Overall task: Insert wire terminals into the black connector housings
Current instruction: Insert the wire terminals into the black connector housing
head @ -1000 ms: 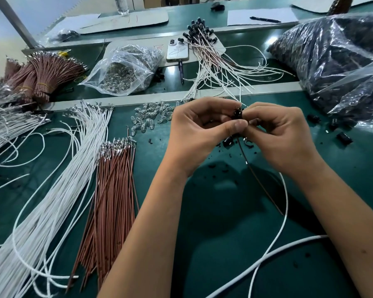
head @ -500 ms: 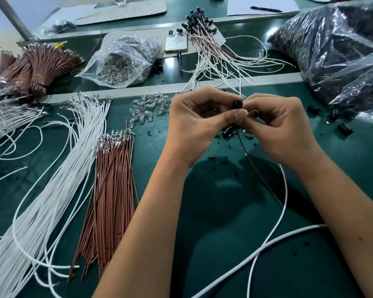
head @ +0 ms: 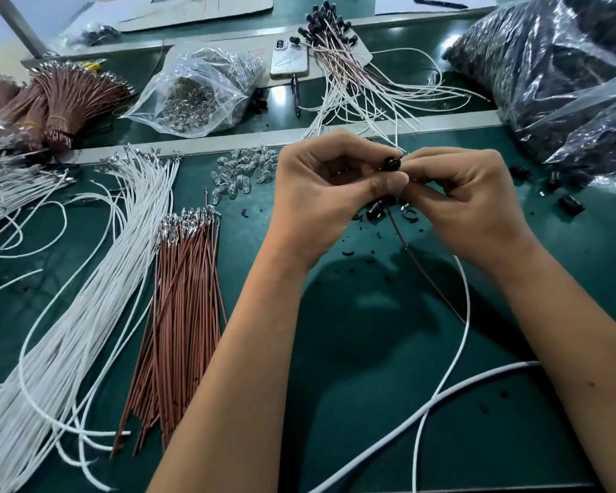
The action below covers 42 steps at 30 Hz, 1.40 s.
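Observation:
A small round black connector housing (head: 392, 163) is held above the green bench between both hands. My left hand (head: 329, 193) pinches it with thumb and curled fingers. My right hand (head: 466, 197) pinches it from the right. A brown wire (head: 427, 272) and a white wire (head: 464, 314) hang down from under my hands; their terminals are hidden by my fingers. Loose black housings (head: 374, 209) lie on the bench just below my hands.
Brown terminal wires (head: 182, 297) and white terminal wires (head: 96, 279) lie at left. Small clear bulbs (head: 242, 172) sit behind them. A clear bag of parts (head: 200, 94), a phone (head: 289, 58), finished wire assemblies (head: 349, 65) and bags of black housings (head: 555, 72) lie behind.
Both hands stay together on the housing with only small finger shifts. The view has tipped a little, so the bench items sit slightly higher in frame.

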Motion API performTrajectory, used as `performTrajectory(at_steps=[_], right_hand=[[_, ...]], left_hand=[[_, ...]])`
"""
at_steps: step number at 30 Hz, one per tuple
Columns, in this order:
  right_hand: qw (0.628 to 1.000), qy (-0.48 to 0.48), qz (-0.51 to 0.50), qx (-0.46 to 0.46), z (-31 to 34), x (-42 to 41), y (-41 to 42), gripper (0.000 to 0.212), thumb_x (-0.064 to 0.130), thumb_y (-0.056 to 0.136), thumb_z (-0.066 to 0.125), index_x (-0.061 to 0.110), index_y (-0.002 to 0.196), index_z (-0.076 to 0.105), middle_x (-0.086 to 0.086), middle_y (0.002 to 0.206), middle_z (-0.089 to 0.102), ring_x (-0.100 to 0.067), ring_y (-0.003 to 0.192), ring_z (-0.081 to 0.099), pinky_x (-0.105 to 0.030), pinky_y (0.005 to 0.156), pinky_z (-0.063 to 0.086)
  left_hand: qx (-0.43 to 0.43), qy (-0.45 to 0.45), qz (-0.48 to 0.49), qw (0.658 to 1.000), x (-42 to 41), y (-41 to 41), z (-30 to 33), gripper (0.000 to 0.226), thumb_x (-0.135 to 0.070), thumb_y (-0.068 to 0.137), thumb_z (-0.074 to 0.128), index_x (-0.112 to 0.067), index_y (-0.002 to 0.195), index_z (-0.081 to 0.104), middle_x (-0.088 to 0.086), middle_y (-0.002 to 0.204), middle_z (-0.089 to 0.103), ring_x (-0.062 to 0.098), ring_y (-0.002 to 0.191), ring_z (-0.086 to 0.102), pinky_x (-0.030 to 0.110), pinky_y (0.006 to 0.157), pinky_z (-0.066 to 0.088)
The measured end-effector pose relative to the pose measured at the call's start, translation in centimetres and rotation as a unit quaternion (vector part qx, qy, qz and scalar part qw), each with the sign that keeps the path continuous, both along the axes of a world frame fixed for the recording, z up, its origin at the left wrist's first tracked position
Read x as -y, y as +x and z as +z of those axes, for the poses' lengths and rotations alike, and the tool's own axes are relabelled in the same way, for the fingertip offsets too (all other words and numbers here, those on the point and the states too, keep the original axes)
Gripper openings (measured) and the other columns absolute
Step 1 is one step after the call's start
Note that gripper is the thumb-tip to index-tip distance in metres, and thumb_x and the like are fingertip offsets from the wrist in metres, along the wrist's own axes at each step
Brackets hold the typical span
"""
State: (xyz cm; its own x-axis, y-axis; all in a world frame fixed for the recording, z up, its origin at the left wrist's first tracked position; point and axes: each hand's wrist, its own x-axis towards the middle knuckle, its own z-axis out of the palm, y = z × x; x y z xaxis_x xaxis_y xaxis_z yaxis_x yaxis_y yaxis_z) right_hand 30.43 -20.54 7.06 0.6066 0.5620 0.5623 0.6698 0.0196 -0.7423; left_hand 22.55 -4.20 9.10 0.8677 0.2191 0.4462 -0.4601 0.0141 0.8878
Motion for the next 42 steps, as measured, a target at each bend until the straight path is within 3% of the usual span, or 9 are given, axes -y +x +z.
performTrajectory(at_steps=[4,10,17,28,33,39,42], right_hand=[[1.0,0.005,-0.001,0.009,0.06,-0.08,-0.22,0.012,0.014,0.095,0.074,0.017,0.106,0.075,0.003,0.098,0.075,-0.005,0.088,0.071,-0.021,0.079,0.054],[1.0,-0.001,-0.011,0.018,0.04,-0.18,-0.29,0.015,0.013,0.096,0.072,0.007,0.108,0.077,-0.01,0.101,0.077,-0.02,0.092,0.075,-0.03,0.082,0.059],[0.999,-0.011,-0.017,0.041,0.02,-0.04,-0.17,0.007,0.015,0.096,0.074,0.012,0.101,0.078,-0.001,0.094,0.076,-0.014,0.084,0.073,-0.026,0.076,0.054],[0.999,-0.008,-0.024,0.038,-0.2,0.05,0.13,0.009,0.008,0.095,0.076,0.01,0.103,0.079,0.001,0.097,0.077,-0.011,0.086,0.073,-0.024,0.077,0.055],[0.999,-0.006,-0.031,0.027,-0.24,0.13,0.12,0.01,0.009,0.094,0.076,0.006,0.103,0.08,-0.003,0.097,0.077,-0.016,0.087,0.074,-0.031,0.077,0.057],[0.999,-0.003,-0.03,0.04,-0.05,0.1,0.08,0.009,0.008,0.095,0.075,0.015,0.1,0.077,0.003,0.093,0.075,-0.007,0.084,0.07,-0.024,0.076,0.053],[0.998,-0.01,-0.035,0.046,-0.05,0.17,0.19,0.006,0.008,0.095,0.075,0.01,0.099,0.079,0.0,0.094,0.076,-0.012,0.085,0.072,-0.027,0.077,0.054]], left_hand=[[0.002,-0.001,0.0,1.0,-0.01,-0.06,0.07,0.035,0.017,0.069,0.081,0.006,0.101,0.071,0.008,0.075,0.066,0.017,0.071,0.06,0.026,0.071,0.052],[0.003,-0.006,0.002,1.0,0.15,-0.09,0.21,0.035,0.017,0.068,0.081,0.004,0.099,0.072,0.008,0.075,0.066,0.02,0.071,0.059,0.028,0.07,0.052],[-0.014,-0.013,-0.004,1.0,-0.04,-0.23,0.02,0.024,0.01,0.075,0.081,0.003,0.097,0.073,0.014,0.081,0.073,0.028,0.075,0.066,0.033,0.073,0.058],[0.002,-0.021,-0.026,0.999,-0.19,-0.2,0.04,0.024,0.013,0.078,0.076,0.003,0.099,0.072,0.01,0.079,0.072,0.019,0.073,0.069,0.025,0.07,0.053],[0.005,-0.021,-0.029,0.999,-0.08,-0.26,0.04,0.026,0.015,0.078,0.075,0.002,0.1,0.071,0.011,0.08,0.071,0.016,0.074,0.067,0.023,0.071,0.053],[-0.002,-0.01,-0.029,1.0,-0.13,-0.34,0.13,0.025,0.01,0.077,0.078,-0.003,0.097,0.073,0.011,0.083,0.072,0.025,0.079,0.064,0.029,0.073,0.054],[-0.011,-0.013,-0.033,0.999,-0.19,-0.4,0.12,0.023,0.009,0.076,0.08,-0.002,0.096,0.074,0.007,0.08,0.071,0.023,0.076,0.063,0.028,0.071,0.054]])
